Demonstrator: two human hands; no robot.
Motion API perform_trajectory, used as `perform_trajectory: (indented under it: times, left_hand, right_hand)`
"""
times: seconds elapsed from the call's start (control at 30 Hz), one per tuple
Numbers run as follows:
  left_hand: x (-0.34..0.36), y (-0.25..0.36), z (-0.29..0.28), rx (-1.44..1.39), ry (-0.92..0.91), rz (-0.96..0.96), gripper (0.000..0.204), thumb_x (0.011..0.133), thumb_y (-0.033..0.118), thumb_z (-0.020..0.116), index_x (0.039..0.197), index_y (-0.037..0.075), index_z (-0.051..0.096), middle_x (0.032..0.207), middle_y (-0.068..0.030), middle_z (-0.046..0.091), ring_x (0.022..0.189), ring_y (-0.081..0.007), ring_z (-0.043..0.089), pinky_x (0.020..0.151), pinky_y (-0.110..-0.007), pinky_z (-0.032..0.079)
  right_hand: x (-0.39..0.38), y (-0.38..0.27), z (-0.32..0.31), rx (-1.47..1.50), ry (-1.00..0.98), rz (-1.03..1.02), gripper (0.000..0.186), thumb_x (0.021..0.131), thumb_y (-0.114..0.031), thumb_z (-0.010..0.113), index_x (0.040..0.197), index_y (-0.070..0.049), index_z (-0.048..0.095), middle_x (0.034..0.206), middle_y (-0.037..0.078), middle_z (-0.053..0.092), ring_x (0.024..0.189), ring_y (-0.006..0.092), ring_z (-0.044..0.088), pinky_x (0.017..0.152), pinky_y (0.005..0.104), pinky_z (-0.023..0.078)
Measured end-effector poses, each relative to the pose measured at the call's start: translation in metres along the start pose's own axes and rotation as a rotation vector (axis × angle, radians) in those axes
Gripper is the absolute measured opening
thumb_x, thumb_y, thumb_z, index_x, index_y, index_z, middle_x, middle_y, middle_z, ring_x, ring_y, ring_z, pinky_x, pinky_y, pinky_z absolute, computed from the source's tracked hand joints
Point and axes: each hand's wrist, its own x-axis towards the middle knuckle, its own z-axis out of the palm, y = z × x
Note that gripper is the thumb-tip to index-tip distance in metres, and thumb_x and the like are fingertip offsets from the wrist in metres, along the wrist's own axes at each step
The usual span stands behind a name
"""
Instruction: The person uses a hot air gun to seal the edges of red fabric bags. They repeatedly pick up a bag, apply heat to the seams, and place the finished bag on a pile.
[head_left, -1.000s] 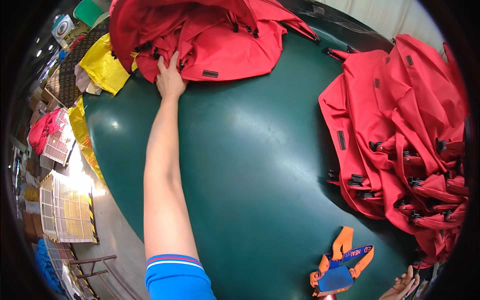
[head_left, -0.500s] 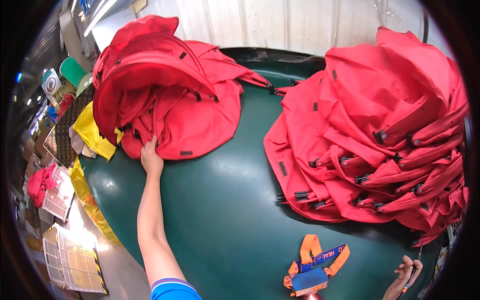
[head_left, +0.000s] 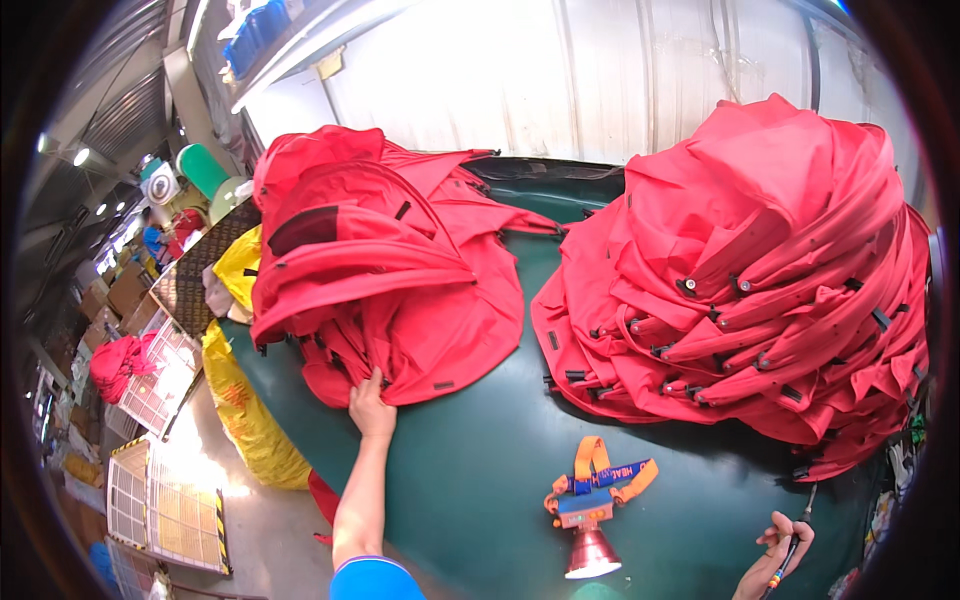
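Note:
A red fabric canopy with curved ribs and black clips lies on the dark green table at the left. My left hand is closed on its near edge, fingers gripping the cloth. At the lower right, my right hand holds a slim tool with a dark handle, coloured bands and a thin metal tip. That tip points up toward the near edge of a large pile of similar red canopies, stacked with black clips showing along their folds.
A headlamp with an orange and blue strap lies near the table's front. Yellow bags hang at the table's left edge. A pale wall stands behind, and wire-mesh racks stand on the floor to the left.
The whole view has shifted, so the table and canopies sit differently in the picture and the headlamp's red reflector now shows. My left hand still holds the canopy's edge; my right still holds the tool.

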Motion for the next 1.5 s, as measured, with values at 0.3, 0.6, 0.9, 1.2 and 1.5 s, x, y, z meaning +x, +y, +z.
perform_trajectory:
  times: [0.3, 0.6, 0.9, 1.2, 1.5]
  left_hand:
    - [-0.105, 0.111, -0.145, 0.065, -0.122, -0.097, 0.049, 0.070, 0.005, 0.064, 0.118, 0.008, 0.070, 0.093, -0.0120, 0.068, 0.084, -0.0402, 0.062, 0.076, -0.047, 0.054]
    - [-0.259, 0.058, -0.299, -0.042, -0.019, -0.098, 0.091, 0.070, 0.007, 0.081, 0.151, 0.008, 0.039, 0.157, -0.0246, 0.028, 0.144, -0.0455, 0.029, 0.117, -0.057, 0.027]
    - [0.013, -0.045, -0.300, 0.019, -0.098, 0.221, 0.059, 0.073, 0.012, 0.075, 0.131, 0.013, 0.061, 0.116, -0.0130, 0.071, 0.104, -0.0342, 0.069, 0.100, -0.044, 0.051]
    - [0.227, 0.038, -0.331, -0.503, -0.511, -0.239, 0.028, 0.091, 0.027, 0.072, 0.104, 0.003, 0.071, 0.091, -0.0024, 0.072, 0.079, -0.0099, 0.065, 0.072, -0.028, 0.053]
    - [0.005, -0.016, -0.181, -0.389, -0.031, -0.461, 0.063, 0.086, 0.035, 0.079, 0.130, -0.003, 0.054, 0.124, -0.0264, 0.063, 0.115, -0.0395, 0.061, 0.100, -0.043, 0.047]
  right_hand:
    - [-0.016, 0.015, -0.030, 0.182, -0.105, -0.057, 0.029, 0.105, -0.029, 0.044, 0.123, -0.006, 0.045, 0.120, 0.015, 0.067, 0.084, 0.0123, 0.057, 0.072, 0.0258, 0.046]
    - [-0.033, -0.027, -0.027, 0.354, -0.091, -0.092, 0.036, 0.101, -0.037, 0.051, 0.117, -0.006, 0.045, 0.110, 0.017, 0.071, 0.079, 0.0148, 0.058, 0.073, 0.0283, 0.047]
    - [-0.041, -0.045, -0.036, 0.376, -0.063, -0.143, 0.034, 0.103, -0.036, 0.046, 0.118, -0.006, 0.043, 0.112, 0.019, 0.071, 0.086, 0.0152, 0.057, 0.074, 0.0284, 0.046]
    - [-0.045, -0.047, -0.026, 0.341, -0.023, -0.154, 0.035, 0.102, -0.037, 0.048, 0.118, -0.005, 0.044, 0.111, 0.019, 0.071, 0.084, 0.0157, 0.058, 0.074, 0.0291, 0.047]
    - [-0.061, -0.052, -0.018, 0.444, -0.177, -0.152, 0.031, 0.102, -0.032, 0.050, 0.118, -0.006, 0.046, 0.110, 0.018, 0.072, 0.082, 0.0148, 0.061, 0.074, 0.0294, 0.049]
